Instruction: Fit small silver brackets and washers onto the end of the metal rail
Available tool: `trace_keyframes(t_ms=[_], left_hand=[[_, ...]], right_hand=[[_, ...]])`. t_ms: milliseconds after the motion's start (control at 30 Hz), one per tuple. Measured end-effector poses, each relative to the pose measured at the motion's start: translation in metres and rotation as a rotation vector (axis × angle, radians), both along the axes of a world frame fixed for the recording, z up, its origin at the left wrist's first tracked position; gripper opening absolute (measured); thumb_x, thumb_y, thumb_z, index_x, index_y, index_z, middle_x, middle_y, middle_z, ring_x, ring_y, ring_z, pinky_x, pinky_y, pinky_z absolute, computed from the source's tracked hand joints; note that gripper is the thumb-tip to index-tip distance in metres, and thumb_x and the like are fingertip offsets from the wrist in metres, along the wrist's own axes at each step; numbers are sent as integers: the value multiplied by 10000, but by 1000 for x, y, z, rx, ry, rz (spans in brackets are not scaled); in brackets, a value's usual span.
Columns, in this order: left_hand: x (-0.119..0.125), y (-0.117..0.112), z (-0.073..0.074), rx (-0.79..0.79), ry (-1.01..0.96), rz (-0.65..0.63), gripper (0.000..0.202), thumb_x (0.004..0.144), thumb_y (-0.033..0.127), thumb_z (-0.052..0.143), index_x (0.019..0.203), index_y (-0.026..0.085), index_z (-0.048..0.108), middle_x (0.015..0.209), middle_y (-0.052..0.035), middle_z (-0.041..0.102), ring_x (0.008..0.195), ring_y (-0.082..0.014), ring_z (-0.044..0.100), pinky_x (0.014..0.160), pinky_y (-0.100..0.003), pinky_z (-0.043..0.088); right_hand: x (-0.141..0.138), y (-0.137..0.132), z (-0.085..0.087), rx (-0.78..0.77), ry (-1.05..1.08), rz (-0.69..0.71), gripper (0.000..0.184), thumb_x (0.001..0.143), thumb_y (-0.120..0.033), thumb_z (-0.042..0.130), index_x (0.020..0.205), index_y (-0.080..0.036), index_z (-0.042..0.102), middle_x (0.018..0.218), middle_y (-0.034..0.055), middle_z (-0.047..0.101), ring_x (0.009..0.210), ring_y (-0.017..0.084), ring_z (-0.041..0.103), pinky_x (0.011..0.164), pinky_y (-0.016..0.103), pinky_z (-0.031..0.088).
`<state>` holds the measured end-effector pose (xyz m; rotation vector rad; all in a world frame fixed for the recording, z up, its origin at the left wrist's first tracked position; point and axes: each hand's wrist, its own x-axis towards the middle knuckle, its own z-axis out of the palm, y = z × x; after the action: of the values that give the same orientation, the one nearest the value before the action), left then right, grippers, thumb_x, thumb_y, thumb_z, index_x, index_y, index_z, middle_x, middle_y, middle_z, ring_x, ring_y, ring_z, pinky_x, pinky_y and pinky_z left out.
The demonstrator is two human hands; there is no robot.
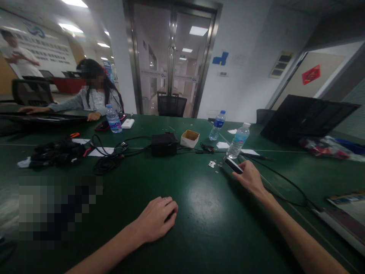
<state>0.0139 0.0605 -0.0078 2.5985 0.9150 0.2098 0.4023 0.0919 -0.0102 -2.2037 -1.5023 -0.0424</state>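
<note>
My left hand (159, 217), with a ring on one finger, rests on the green table, its fingers loosely curled and nothing visible in them. My right hand (251, 176) grips a slim black-and-white object (234, 166), whose exact kind I cannot make out. Its far end points toward several tiny loose parts (219, 165) on the table. Beside these lies a small white piece (211, 164) with dark holes. Just behind the held object stands a clear water bottle (238, 141) with a white cap.
Farther back are a small open box (190, 138), a black box-shaped device (164, 144) with cables and a blue-capped bottle (218, 125). Bundled black items (58, 153) lie left, near another bottle (114, 120). A co-worker (95, 91) sits across; a large black panel (305, 118) stands right.
</note>
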Motion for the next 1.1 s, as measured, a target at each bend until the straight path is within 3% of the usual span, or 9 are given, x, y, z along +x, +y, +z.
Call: trace_keyframes(t_ms=[333,667,867,1100], left_hand=[[0,1,-3,19,2,-5,165,913,173,432,972,168,585,938,-49,607,827,-193,567,728,-324,451],[0,0,-1,30,-11,-6,157,908,161,436,960,172,584,928,-37,606,817,-183,571,722,-304,453],[-1,1,-5,7,-19,-2,161,919,175,434,974,172,585,943,-40,601,820,-181,567,720,-304,452],[-2,1,-5,25,-20,-7,155,916,169,433,964,171,580,929,-38,601,806,-179,565,708,-297,447]], right_hand=[[12,6,-24,0,-120,39,276,670,-294,629,842,-217,428,923,77,574,844,252,598,692,333,468],[4,1,-11,30,-51,17,256,692,-295,630,852,-205,453,948,109,590,883,262,592,727,349,473],[5,-2,9,-145,333,-24,257,746,-362,658,870,-164,551,879,91,643,749,210,611,616,298,481],[16,-1,-2,-168,1010,6,141,811,-262,604,883,-155,546,625,-20,512,473,83,468,378,167,364]])
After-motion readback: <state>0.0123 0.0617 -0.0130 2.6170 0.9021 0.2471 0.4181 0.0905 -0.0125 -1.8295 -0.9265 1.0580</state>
